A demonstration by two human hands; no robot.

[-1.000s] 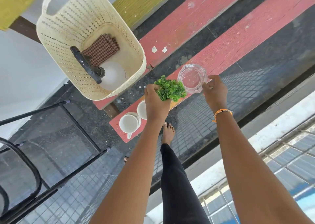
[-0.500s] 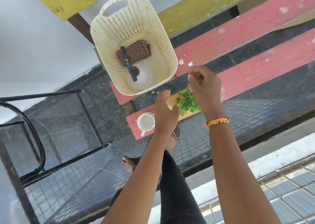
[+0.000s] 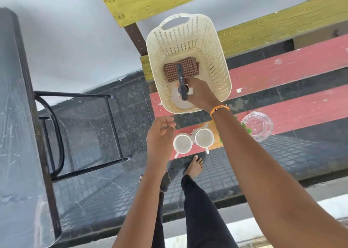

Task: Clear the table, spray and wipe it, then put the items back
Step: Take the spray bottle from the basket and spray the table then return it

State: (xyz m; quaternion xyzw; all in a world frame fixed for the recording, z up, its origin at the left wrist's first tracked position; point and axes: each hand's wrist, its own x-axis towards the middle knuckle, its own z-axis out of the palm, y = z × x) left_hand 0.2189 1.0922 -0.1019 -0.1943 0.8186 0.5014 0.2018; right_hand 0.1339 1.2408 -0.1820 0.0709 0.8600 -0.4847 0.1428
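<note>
A cream plastic basket [image 3: 224, 74] stands on the red bench [image 3: 291, 68]. Inside it are a white spray bottle [image 3: 178, 101] with a dark trigger head and a folded brown checked cloth [image 3: 190, 67]. My right hand [image 3: 199, 93] reaches into the basket and its fingers close around the bottle's neck. My left hand [image 3: 160, 134] hovers empty, fingers loosely curled, just left of two white cups [image 3: 182, 143] on the bench's front slat. A clear glass jar [image 3: 257, 128] sits to the right. A green plant [image 3: 246, 129] is mostly hidden behind my right forearm.
A glass tabletop [image 3: 18, 115] fills the left edge, with a black metal chair [image 3: 84, 134] beside it. A yellow bench backrest [image 3: 263, 27] runs behind the basket. My bare foot [image 3: 195, 166] stands on the dark tiled floor under the cups.
My right hand left the glass jar on the bench and moved into the basket onto the spray bottle. My left hand let go of the green plant and pulled back to the left.
</note>
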